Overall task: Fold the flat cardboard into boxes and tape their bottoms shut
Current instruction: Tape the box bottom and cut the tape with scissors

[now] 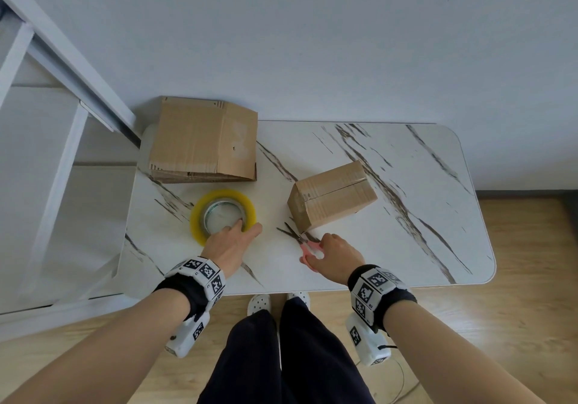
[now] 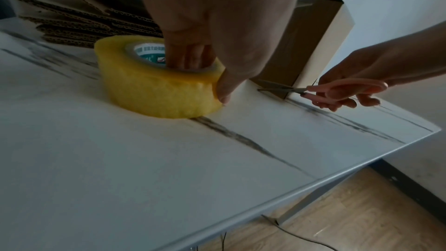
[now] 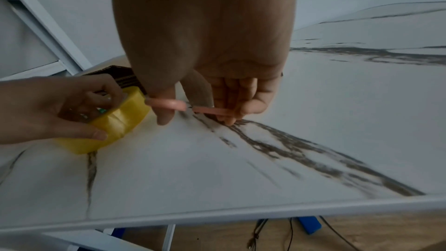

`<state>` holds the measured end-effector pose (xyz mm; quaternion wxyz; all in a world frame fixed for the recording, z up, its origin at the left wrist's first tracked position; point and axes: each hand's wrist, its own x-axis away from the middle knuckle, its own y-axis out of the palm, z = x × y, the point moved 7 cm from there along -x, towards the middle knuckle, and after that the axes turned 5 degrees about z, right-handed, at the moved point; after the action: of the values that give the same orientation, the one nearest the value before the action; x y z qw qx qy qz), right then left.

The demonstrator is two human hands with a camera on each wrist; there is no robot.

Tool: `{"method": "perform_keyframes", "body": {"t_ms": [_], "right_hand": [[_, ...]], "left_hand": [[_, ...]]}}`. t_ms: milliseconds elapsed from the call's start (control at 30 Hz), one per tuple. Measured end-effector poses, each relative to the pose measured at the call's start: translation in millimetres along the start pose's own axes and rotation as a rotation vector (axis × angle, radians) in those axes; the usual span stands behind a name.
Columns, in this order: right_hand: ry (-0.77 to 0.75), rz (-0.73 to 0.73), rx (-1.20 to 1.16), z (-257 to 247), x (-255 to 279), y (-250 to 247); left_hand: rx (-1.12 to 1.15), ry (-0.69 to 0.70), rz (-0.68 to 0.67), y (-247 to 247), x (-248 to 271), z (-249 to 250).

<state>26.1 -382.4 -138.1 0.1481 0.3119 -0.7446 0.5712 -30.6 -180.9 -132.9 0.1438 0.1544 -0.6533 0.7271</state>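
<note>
A yellow tape roll lies flat on the marble table, left of centre. My left hand grips it, fingers down inside the core and thumb against the outer wall of the tape roll. Pink-handled scissors lie with their blades pointing toward a folded cardboard box, whose flaps meet at a seam on top. My right hand pinches the scissors' handles. A stack of flat cardboard lies at the back left corner.
A white wall runs behind the table, and a white frame stands to the left. The table's front edge is close to my wrists. Cables lie on the wooden floor below.
</note>
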Motion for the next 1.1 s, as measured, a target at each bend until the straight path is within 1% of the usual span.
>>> {"method": "perform_keyframes", "body": {"t_ms": [200, 333, 433, 667, 900, 967, 1100], "right_hand": [[-0.036, 0.061, 0.054, -3, -5, 2], [-0.050, 0.113, 0.042, -7, -7, -1], [-0.083, 0.147, 0.081, -12, -10, -4], [-0.079, 0.124, 0.071, -13, -16, -2], [-0.085, 0.096, 0.034, -13, -16, 2], [-0.106, 0.085, -0.010, -15, -15, 1], [-0.140, 0.037, -0.055, -15, -17, 2]], "left_hand": [[-0.081, -0.015, 0.000, 0, -4, 0], [-0.120, -0.058, -0.064, 0, -4, 6], [-0.139, -0.078, -0.077, -4, -3, 9], [-0.160, -0.068, -0.102, -3, -3, 14], [-0.139, -0.032, -0.102, -5, 0, 7], [-0.115, -0.028, -0.088, -3, -2, 4], [0.004, -0.008, -0.071, 0, 0, 2]]}}
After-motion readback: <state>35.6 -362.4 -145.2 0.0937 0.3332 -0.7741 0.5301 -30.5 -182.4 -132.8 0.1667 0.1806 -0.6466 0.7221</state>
